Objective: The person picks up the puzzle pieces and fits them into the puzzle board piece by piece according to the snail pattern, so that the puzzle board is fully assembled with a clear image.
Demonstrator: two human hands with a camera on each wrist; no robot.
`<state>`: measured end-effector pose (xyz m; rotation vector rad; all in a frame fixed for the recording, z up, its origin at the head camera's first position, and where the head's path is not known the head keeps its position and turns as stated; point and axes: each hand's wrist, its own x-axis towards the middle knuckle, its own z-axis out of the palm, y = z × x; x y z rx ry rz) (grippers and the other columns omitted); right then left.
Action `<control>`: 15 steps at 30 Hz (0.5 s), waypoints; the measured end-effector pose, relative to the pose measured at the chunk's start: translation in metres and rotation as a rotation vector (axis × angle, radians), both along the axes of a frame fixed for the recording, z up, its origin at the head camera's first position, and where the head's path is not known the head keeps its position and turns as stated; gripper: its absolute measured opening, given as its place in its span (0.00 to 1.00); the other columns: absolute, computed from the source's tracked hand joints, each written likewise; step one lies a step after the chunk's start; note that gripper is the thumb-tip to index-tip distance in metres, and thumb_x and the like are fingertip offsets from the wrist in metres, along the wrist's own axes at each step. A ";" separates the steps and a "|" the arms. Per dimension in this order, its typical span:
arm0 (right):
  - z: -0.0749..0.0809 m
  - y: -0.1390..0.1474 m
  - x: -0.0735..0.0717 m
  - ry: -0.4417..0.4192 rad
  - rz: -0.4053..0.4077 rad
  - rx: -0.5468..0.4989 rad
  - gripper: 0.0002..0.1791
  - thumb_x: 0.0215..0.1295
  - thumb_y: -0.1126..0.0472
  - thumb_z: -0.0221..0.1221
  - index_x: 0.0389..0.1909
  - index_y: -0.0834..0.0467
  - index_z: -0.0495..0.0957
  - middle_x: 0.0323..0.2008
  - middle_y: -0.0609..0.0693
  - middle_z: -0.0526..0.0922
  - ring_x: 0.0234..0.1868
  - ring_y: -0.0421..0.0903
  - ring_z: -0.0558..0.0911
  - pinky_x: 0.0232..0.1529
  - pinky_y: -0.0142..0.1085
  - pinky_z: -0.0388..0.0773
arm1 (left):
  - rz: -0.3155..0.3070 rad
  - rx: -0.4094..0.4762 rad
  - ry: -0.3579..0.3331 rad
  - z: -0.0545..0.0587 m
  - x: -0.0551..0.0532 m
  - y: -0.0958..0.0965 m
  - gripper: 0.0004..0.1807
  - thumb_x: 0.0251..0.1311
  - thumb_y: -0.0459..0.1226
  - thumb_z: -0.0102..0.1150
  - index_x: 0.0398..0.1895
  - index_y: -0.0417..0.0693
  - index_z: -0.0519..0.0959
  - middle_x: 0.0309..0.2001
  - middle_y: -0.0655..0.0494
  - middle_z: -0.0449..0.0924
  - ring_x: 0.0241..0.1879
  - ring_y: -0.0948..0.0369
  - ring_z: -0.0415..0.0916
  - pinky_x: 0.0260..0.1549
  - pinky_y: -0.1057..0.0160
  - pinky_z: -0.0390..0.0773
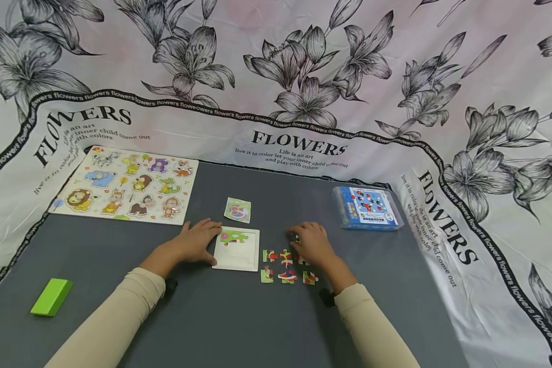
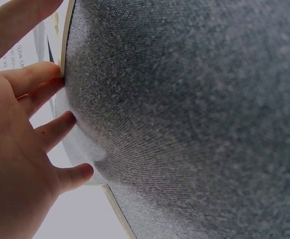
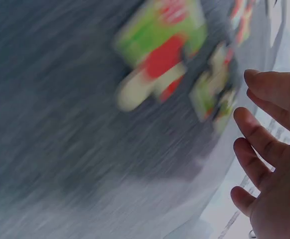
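Observation:
A white square puzzle tray [image 1: 236, 258] lies on the grey table, with joined green pieces [image 1: 234, 236] along its top edge. My left hand [image 1: 188, 244] rests at the tray's left side, thumb and fingers spread against the rim; the left wrist view shows fingertips touching the tray edge [image 2: 67, 37]. My right hand [image 1: 314, 245] hovers over loose jigsaw pieces [image 1: 287, 276] right of the tray, partly covering some. In the right wrist view its fingers are apart and gently bent, close to a blurred jigsaw piece [image 3: 210, 84], with nothing seen between them.
A small picture card [image 1: 237, 210] lies behind the tray. An animal puzzle board [image 1: 129, 186] is at the back left, a green block [image 1: 51, 297] at the front left. A clear-blue plastic box [image 1: 368, 208] stands at the back right, before the flowered cloth [image 1: 299, 138].

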<state>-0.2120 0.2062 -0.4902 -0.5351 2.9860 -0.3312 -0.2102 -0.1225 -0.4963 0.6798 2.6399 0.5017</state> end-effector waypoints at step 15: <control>-0.007 0.030 0.008 0.074 -0.021 -0.018 0.14 0.64 0.65 0.62 0.50 0.52 0.83 0.50 0.52 0.82 0.55 0.58 0.75 0.56 0.59 0.68 | -0.007 0.050 0.002 0.005 0.003 -0.002 0.47 0.48 0.47 0.74 0.70 0.39 0.65 0.73 0.43 0.57 0.74 0.40 0.46 0.62 0.25 0.44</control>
